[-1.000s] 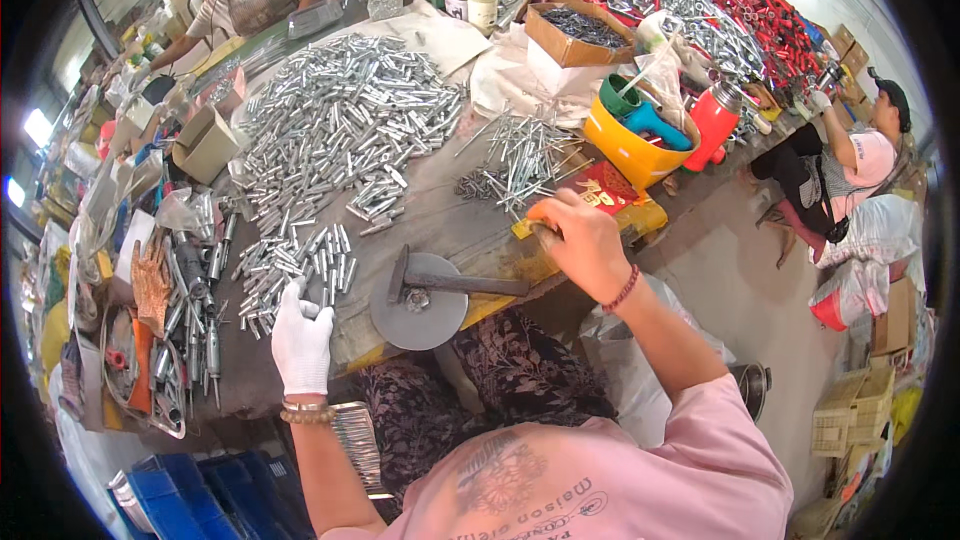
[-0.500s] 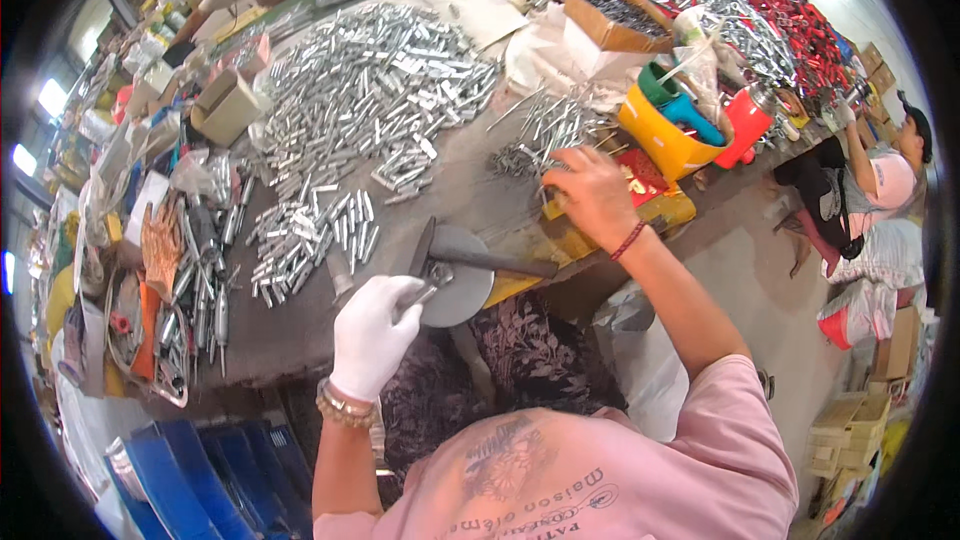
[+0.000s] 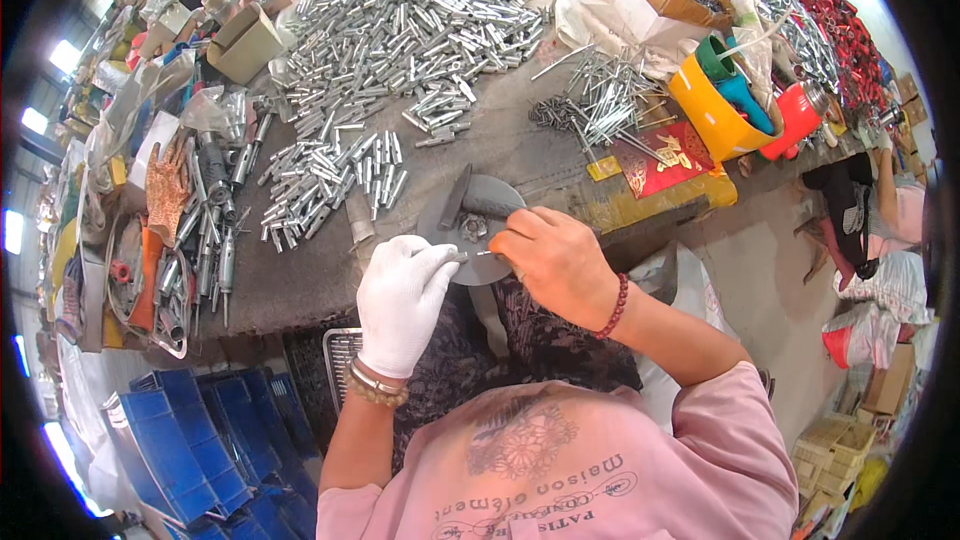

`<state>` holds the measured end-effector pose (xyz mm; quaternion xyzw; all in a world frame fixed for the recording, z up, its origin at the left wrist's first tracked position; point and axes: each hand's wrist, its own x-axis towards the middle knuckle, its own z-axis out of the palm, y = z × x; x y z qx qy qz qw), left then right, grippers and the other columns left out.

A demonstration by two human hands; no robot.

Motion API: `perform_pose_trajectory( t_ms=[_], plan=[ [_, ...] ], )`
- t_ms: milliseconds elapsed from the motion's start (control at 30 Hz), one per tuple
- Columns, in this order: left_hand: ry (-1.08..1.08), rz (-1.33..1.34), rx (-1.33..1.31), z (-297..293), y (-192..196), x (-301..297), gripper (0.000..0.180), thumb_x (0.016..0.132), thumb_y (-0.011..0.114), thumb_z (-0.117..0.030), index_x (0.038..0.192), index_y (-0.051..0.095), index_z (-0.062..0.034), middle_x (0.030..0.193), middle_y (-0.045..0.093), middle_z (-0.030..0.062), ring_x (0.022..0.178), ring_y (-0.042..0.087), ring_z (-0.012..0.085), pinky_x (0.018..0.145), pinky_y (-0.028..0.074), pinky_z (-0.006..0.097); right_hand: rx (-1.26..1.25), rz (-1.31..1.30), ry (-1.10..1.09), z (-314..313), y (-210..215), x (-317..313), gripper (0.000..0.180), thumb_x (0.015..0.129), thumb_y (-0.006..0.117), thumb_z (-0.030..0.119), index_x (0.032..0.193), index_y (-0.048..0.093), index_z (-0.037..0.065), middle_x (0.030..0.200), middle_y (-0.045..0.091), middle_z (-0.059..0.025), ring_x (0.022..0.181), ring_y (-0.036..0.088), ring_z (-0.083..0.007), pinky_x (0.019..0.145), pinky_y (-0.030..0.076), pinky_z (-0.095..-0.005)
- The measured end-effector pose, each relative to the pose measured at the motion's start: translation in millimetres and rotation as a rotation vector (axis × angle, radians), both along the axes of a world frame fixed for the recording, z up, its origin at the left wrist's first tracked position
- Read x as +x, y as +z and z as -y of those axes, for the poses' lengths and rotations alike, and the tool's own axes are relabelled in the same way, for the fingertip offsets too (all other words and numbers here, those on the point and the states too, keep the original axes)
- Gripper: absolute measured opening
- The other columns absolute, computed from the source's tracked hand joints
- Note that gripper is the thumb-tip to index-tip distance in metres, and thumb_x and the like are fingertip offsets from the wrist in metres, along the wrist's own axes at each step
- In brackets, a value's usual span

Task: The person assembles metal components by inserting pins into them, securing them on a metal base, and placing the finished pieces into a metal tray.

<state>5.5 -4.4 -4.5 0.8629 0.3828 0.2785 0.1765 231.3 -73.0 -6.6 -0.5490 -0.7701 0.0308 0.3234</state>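
Note:
My left hand (image 3: 405, 290), in a white knit glove, pinches a small silver metal tube (image 3: 460, 257) between thumb and fingers. My bare right hand (image 3: 560, 265) closes on a thin metal pin (image 3: 486, 253), whose tip points at the tube with a slight gap between them. Both hands hover over the near edge of a round grey metal disc (image 3: 475, 274). A hammer (image 3: 493, 208) lies across this disc, its dark handle just beyond my right fingers. Near the head of the hammer sits a small metal fitting (image 3: 472, 229).
Silver metal tubes (image 3: 400, 30) are heaped beyond my hands, with a smaller pile (image 3: 330, 180) nearer. Thin rods (image 3: 610, 105) lie right, by a red envelope (image 3: 665, 162) and yellow container (image 3: 705, 110). Tools (image 3: 215, 200) crowd the left. Another person's sleeve (image 3: 905, 215) shows far right.
My right hand has come from the thin rods back toward the disc, now holding a pin. My left hand has shifted slightly right in the picture. The view has moved.

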Motion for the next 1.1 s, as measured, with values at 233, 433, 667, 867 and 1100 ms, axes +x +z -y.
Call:
perform_pose_trajectory(
  t_ms=[233,433,667,867,1100],
  plan=[
    [0.003,0.096,0.005,-0.6,-11.9,-5.6,0.020,0.087,0.087,-0.016,0.106,0.084,-0.0116,0.096,0.071,0.0063,0.095,0.069,0.0282,0.083,0.056,0.041,0.039,0.107,-0.042,-4.4,2.2,-5.6,0.016,0.082,0.074,0.006,0.097,0.073,0.012,0.097,0.059,-0.0044,0.095,0.065,-0.0257,0.086,0.051,-0.0406],
    [-0.006,0.127,-0.018,-0.6,-14.2,-4.8,0.021,0.085,0.087,-0.009,0.106,0.084,-0.0061,0.096,0.071,0.0097,0.094,0.068,0.0292,0.086,0.055,0.040,0.054,0.099,0.010,-5.8,-5.5,-2.1,0.019,0.083,0.076,0.008,0.101,0.075,0.013,0.096,0.060,-0.0033,0.094,0.064,-0.0250,0.085,0.051,-0.0403],
    [-0.010,0.122,0.020,-1.3,-17.5,-5.9,0.020,0.086,0.087,-0.015,0.106,0.083,-0.0100,0.096,0.071,0.0081,0.094,0.070,0.0290,0.082,0.056,0.041,0.062,0.148,0.114,-10.8,-3.0,3.0,0.020,0.083,0.077,0.011,0.103,0.074,0.013,0.096,0.060,-0.0031,0.093,0.065,-0.0238,0.086,0.052,-0.0397],
    [-0.003,0.103,-0.006,-0.5,-17.3,-6.2,0.019,0.087,0.087,-0.015,0.105,0.083,-0.0100,0.096,0.071,0.0089,0.095,0.070,0.0299,0.084,0.056,0.041,0.047,0.221,0.205,-19.8,4.0,7.5,0.006,0.085,0.071,0.015,0.089,0.069,0.012,0.096,0.062,-0.0035,0.095,0.066,-0.0229,0.088,0.053,-0.0383],
    [-0.024,0.151,0.003,-2.4,-18.5,-2.4,0.018,0.088,0.085,-0.014,0.105,0.083,-0.0093,0.096,0.070,0.0096,0.094,0.069,0.0306,0.084,0.055,0.041,0.102,0.245,0.254,-28.8,-0.9,5.9,0.005,0.085,0.069,0.016,0.088,0.068,0.011,0.094,0.060,-0.0032,0.094,0.065,-0.0223,0.087,0.053,-0.0377]
  ],
)
